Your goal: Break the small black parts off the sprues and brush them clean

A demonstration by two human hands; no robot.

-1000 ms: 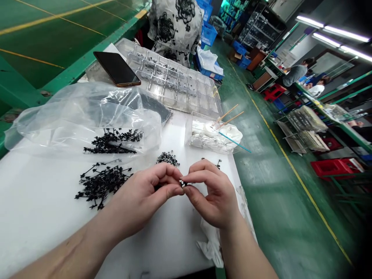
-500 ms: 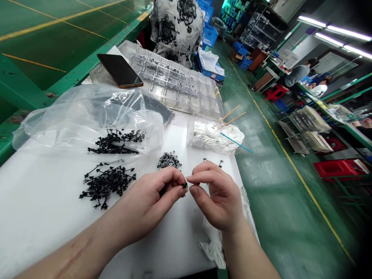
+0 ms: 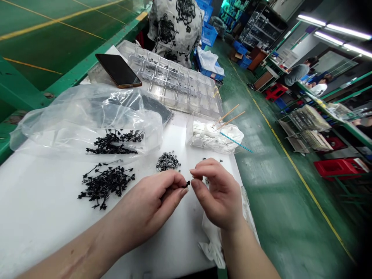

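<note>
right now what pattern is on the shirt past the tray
Shirt: black flowers on pale cloth, best in the head view.

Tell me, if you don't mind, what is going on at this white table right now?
A person at a white table is pinching a small black plastic piece in the fingers of their left hand, with their right hand just beside it. Nearby lie black branching plastic parts and a small heap of rings. Further back are a clear plastic bag, a clear compartment tray and a phone.
</note>
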